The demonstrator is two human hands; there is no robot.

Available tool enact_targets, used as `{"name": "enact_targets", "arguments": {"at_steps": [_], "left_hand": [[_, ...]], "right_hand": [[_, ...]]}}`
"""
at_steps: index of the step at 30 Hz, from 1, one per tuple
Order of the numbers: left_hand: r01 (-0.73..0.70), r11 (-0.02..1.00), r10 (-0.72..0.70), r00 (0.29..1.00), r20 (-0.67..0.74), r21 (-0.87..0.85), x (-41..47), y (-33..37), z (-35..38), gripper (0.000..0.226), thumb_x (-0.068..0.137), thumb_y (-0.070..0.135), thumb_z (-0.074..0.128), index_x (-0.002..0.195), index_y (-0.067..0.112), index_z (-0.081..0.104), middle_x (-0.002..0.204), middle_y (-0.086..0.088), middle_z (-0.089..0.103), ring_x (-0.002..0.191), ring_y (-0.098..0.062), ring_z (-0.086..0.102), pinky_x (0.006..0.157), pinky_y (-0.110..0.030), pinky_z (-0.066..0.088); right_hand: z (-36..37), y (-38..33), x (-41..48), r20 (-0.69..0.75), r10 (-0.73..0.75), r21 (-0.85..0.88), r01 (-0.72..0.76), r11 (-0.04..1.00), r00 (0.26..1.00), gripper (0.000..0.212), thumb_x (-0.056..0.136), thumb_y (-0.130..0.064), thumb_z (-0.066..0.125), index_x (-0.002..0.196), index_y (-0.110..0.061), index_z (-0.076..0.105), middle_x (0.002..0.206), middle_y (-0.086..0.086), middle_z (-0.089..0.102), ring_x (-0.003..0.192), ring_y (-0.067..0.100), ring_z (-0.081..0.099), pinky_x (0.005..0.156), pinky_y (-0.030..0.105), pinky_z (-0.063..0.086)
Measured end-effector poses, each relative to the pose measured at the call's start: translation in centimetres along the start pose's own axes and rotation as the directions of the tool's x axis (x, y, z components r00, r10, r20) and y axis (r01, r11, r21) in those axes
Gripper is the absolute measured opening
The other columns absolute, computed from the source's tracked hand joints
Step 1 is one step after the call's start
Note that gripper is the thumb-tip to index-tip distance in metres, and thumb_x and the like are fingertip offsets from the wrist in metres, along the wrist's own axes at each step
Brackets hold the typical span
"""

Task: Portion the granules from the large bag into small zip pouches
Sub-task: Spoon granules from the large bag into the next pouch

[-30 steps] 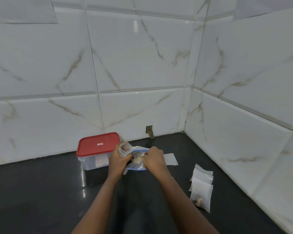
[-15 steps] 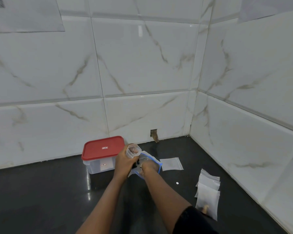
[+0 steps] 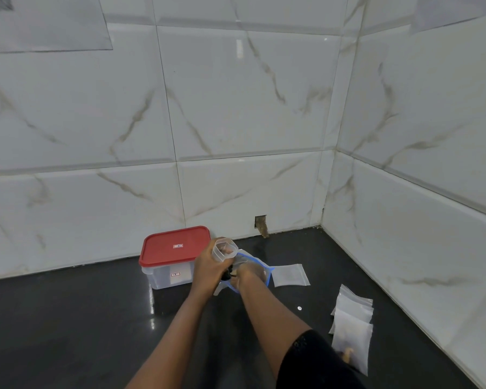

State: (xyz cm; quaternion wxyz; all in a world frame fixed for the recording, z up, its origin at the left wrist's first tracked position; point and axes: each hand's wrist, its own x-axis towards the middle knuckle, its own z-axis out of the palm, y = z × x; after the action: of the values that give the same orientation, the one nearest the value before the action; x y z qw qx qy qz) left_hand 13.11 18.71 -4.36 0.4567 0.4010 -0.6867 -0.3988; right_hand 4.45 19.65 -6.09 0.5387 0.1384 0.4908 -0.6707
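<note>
Currently, your left hand (image 3: 208, 272) grips an open small pouch (image 3: 224, 249), mouth up, just right of the red-lidded box (image 3: 174, 245). Your right hand (image 3: 249, 273) is inside the large bag (image 3: 261, 266); I cannot tell its grip. The stacked pouches (image 3: 354, 329) at near right appear done, and one empty pouch (image 3: 291, 275) waits beside the bag. Judged partway: filling and sealing remain.

Head view, looking down-forward at counter corner (image 3: 321, 228).
</note>
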Motion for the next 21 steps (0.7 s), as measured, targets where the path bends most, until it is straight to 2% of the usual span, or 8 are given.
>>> {"name": "enact_targets", "arguments": {"at_steps": [4, 8, 10, 12, 15, 16, 19, 21], "left_hand": [[-0.004, 1.0, 0.004, 1.0, -0.011, 0.015, 0.4, -0.3, -0.4, 0.024, 0.081, 0.012, 0.071, 0.1, 0.022, 0.06, 0.088, 0.011, 0.061, 0.08, 0.001, 0.057, 0.063, 0.0, 0.043], [-0.012, 1.0, 0.013, 1.0, -0.021, 0.023, 0.5, -0.4, -0.7, 0.022, 0.083, 0.012, 0.069, 0.098, 0.024, 0.059, 0.086, 0.015, 0.061, 0.08, 0.002, 0.057, 0.064, -0.002, 0.044], [-0.016, 1.0, 0.017, 0.999, -0.029, 0.017, 0.4, -0.4, -0.7, 0.023, 0.082, 0.01, 0.069, 0.097, 0.024, 0.059, 0.085, 0.017, 0.06, 0.079, 0.004, 0.057, 0.064, -0.001, 0.043], [-0.017, 1.0, 0.017, 0.999, -0.031, 0.006, 0.4, -0.6, -0.6, 0.023, 0.081, 0.009, 0.07, 0.098, 0.022, 0.06, 0.086, 0.014, 0.061, 0.081, 0.003, 0.057, 0.065, -0.001, 0.043], [-0.006, 1.0, 0.006, 1.0, -0.015, -0.01, 0.2, -0.6, -0.4, 0.024, 0.08, 0.008, 0.071, 0.097, 0.021, 0.06, 0.085, 0.017, 0.061, 0.08, 0.003, 0.058, 0.064, -0.001, 0.043], [-0.005, 1.0, 0.005, 1.0, -0.011, -0.012, 0.1, -0.6, -0.4, 0.025, 0.08, 0.008, 0.072, 0.097, 0.022, 0.06, 0.085, 0.018, 0.06, 0.079, 0.003, 0.057, 0.064, -0.001, 0.043], [0.006, 1.0, -0.007, 1.0, -0.014, -0.027, -0.1, -0.7, -0.4, 0.026, 0.079, 0.008, 0.072, 0.096, 0.022, 0.059, 0.084, 0.019, 0.059, 0.079, 0.004, 0.056, 0.064, 0.0, 0.043], [0.013, 1.0, -0.013, 1.0, -0.014, -0.023, -0.1, -0.9, -0.5, 0.026, 0.08, 0.007, 0.072, 0.098, 0.021, 0.059, 0.086, 0.016, 0.06, 0.08, 0.002, 0.056, 0.065, -0.001, 0.044]], "right_hand": [[0.6, 0.5, -0.2, 0.037, -0.051, -0.062, 0.054, 0.997, 0.998, 0.003, 0.085, 0.002, 0.056, 0.085, 0.001, 0.059, 0.086, 0.019, 0.064, 0.066, 0.029, 0.061, 0.04, 0.032, 0.051], [1.1, 0.9, 0.8, 0.073, -0.033, -0.154, 0.044, 0.987, 0.997, 0.018, 0.088, -0.007, 0.057, 0.071, -0.007, 0.053, 0.073, 0.01, 0.058, 0.061, 0.021, 0.056, 0.044, 0.025, 0.051], [1.5, 0.9, 0.6, 0.152, -0.004, -0.14, 0.025, 0.99, 0.988, 0.022, 0.095, -0.007, 0.044, 0.075, -0.013, 0.046, 0.074, 0.002, 0.053, 0.064, 0.013, 0.052, 0.051, 0.024, 0.049], [1.4, 0.5, -0.2, 0.16, 0.013, -0.243, 0.026, 0.97, 0.987, 0.023, 0.095, -0.005, 0.045, 0.072, -0.012, 0.046, 0.065, 0.001, 0.053, 0.061, 0.013, 0.048, 0.047, 0.024, 0.046], [0.4, 0.2, -1.3, 0.141, -0.011, -0.197, 0.038, 0.98, 0.99, 0.031, 0.094, 0.001, 0.043, 0.065, -0.004, 0.047, 0.04, 0.008, 0.056, 0.049, 0.024, 0.056, 0.033, 0.025, 0.045], [0.2, 0.3, -1.4, 0.15, -0.006, -0.115, 0.023, 0.993, 0.989, 0.033, 0.097, 0.0, 0.037, 0.066, -0.005, 0.046, 0.046, 0.01, 0.057, 0.043, 0.023, 0.058, 0.033, 0.023, 0.045], [0.5, 1.1, -1.1, 0.128, 0.006, 0.052, -0.013, 0.999, 0.992, 0.032, 0.101, -0.007, 0.034, 0.074, -0.002, 0.049, 0.075, 0.013, 0.051, 0.064, 0.022, 0.054, 0.062, 0.032, 0.047], [0.5, 1.4, -0.6, 0.085, 0.013, 0.104, -0.022, 0.994, 0.996, 0.022, 0.097, -0.007, 0.042, 0.083, 0.003, 0.055, 0.081, 0.018, 0.057, 0.07, 0.026, 0.055, 0.055, 0.035, 0.049]]}}
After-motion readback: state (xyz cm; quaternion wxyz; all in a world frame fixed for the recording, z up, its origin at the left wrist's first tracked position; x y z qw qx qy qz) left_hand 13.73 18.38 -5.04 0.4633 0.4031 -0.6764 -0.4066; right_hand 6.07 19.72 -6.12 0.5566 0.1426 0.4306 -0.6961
